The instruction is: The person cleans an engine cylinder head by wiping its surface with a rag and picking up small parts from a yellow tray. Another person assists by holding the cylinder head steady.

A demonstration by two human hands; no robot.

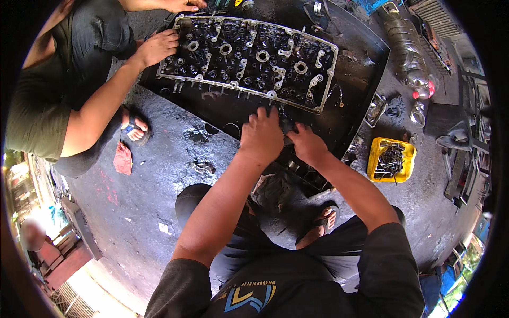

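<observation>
while the cylinder head [249,58] lies in a black tray [366,63] on the floor, stripped and oily, the left hand [261,135] and right hand [306,144] are closed together on a small dark part [287,127] at the tray's near edge, so cleaning seems midway.
</observation>
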